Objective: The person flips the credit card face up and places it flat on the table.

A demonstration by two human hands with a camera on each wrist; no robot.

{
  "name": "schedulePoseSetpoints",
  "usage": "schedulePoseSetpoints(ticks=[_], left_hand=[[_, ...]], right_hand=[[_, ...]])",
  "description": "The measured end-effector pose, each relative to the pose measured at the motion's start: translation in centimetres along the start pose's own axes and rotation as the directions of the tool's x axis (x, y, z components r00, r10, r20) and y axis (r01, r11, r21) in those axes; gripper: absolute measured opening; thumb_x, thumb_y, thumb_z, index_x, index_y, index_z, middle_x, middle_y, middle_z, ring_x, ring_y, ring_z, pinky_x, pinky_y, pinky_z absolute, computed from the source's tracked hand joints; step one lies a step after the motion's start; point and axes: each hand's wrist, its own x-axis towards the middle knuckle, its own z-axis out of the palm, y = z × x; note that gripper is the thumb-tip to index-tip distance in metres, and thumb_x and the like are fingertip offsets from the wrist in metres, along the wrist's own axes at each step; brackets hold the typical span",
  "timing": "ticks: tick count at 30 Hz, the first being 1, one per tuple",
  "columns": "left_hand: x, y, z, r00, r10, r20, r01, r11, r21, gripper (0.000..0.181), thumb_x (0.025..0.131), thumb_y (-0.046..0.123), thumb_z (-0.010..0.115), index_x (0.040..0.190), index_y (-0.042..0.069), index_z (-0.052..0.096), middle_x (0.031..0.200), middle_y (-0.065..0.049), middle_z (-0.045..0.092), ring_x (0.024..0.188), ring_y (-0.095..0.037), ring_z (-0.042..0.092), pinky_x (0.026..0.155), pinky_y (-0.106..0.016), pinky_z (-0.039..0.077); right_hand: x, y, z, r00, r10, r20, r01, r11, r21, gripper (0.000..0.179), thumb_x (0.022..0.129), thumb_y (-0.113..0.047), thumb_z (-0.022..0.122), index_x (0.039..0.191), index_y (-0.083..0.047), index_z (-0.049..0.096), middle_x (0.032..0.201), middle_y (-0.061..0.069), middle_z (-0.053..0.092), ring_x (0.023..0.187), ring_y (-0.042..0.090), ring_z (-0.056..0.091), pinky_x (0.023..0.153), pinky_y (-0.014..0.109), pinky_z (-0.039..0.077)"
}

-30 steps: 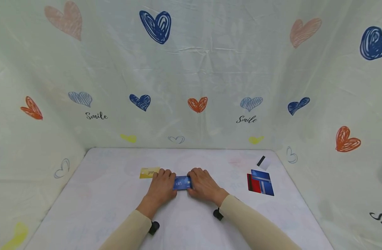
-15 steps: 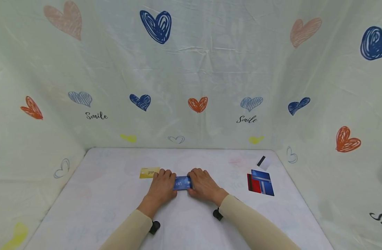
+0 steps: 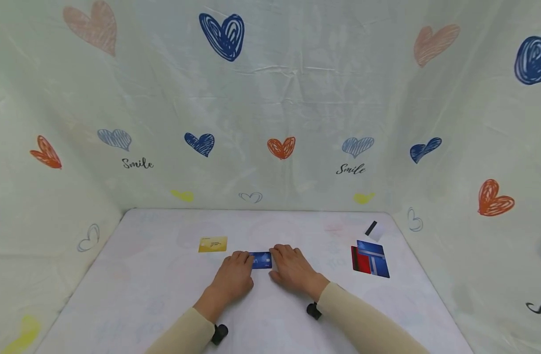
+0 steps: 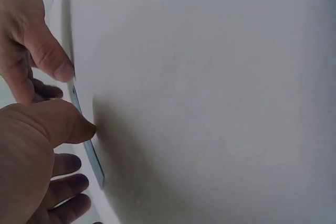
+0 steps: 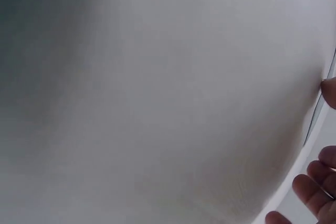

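A blue card (image 3: 262,260) with a chip and white lettering lies between my two hands; its left end is covered by my left hand. The left hand (image 3: 235,274) has its fingers bent loosely over that end, and its thumb sits below the card's near edge. At the right edge, my right hand (image 3: 294,270) has fingertips close to the upper corner and its thumb (image 3: 275,276) apart from the card. In the left wrist view, the card (image 4: 94,161) shows as a thin strip behind the left thumb (image 4: 79,127). A gold card (image 3: 213,244) lies beyond the left hand.
To the right, two blue cards (image 3: 372,249) overlap a red card (image 3: 360,260) on the white tabletop (image 3: 164,295). A white card (image 3: 376,232) with a black stripe lies behind them. A heart-printed curtain (image 3: 288,98) surrounds the table at the back and sides.
Both hands have shifted slightly toward the body and their thumbs have come away from the blue card's near edge. The gold card, partly covered before, shows whole now.
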Motion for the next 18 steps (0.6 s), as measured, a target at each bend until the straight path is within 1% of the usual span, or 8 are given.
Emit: schedulePoseSetpoints(ticks=[2,5,8,10,13,18], left_hand=[[-0.5,0.4,-0.1,0.999,0.019,0.033,-0.018,1.0,-0.011,0.055,0.096,0.024,0.072,0.142,-0.003,0.06,0.147,-0.017,0.06,0.141,-0.035,0.053,0.117,-0.052,0.044],[-0.9,0.8,0.0,0.995,0.035,0.094,-0.033,0.999,-0.029,0.059,0.101,0.032,0.069,0.148,-0.002,0.056,0.155,-0.018,0.054,0.147,-0.035,0.049,0.121,-0.051,0.04],[-1.1,1.0,0.2,0.987,0.038,0.154,-0.029,0.998,-0.06,0.065,0.104,0.04,0.064,0.154,-0.001,0.051,0.163,-0.018,0.047,0.153,-0.035,0.042,0.125,-0.053,0.035],[-1.3,0.9,0.4,0.983,0.039,0.177,-0.025,0.997,-0.079,0.069,0.105,0.044,0.062,0.156,0.0,0.048,0.165,-0.018,0.043,0.156,-0.035,0.038,0.126,-0.055,0.032],[-1.4,0.7,0.6,0.982,0.038,0.186,-0.021,0.996,-0.092,0.074,0.105,0.05,0.06,0.156,-0.002,0.046,0.166,-0.02,0.041,0.157,-0.037,0.036,0.126,-0.056,0.031],[-2.0,0.0,0.5,0.985,0.016,0.175,0.002,0.994,-0.105,0.082,0.103,0.055,0.061,0.155,-0.006,0.046,0.164,-0.024,0.042,0.156,-0.04,0.036,0.126,-0.058,0.031]], right_hand=[[-0.5,-0.1,-0.1,1.0,-0.023,0.018,0.023,1.0,-0.01,0.063,0.101,-0.045,0.068,0.148,-0.004,0.056,0.147,0.009,0.059,0.135,0.026,0.057,0.106,0.046,0.051],[-1.2,-0.3,-0.3,0.997,-0.064,0.051,0.065,0.998,-0.018,0.064,0.103,-0.045,0.066,0.151,-0.005,0.054,0.154,0.009,0.056,0.143,0.027,0.053,0.114,0.051,0.047],[-1.6,-0.6,-0.4,0.991,-0.094,0.094,0.095,0.995,-0.009,0.063,0.105,-0.045,0.062,0.154,-0.007,0.052,0.158,0.008,0.053,0.149,0.026,0.048,0.119,0.055,0.041],[-1.8,-0.9,-0.5,0.986,-0.101,0.13,0.103,0.995,-0.006,0.063,0.106,-0.046,0.059,0.156,-0.008,0.05,0.161,0.007,0.05,0.152,0.025,0.044,0.122,0.057,0.038],[-1.7,-1.4,-0.6,0.98,-0.098,0.17,0.101,0.995,-0.006,0.064,0.107,-0.048,0.055,0.159,-0.01,0.047,0.165,0.005,0.047,0.156,0.024,0.039,0.124,0.058,0.034],[-1.1,-2.6,-0.8,0.975,-0.105,0.195,0.109,0.994,-0.012,0.065,0.108,-0.049,0.053,0.16,-0.011,0.046,0.167,0.003,0.044,0.158,0.022,0.036,0.126,0.057,0.032]])
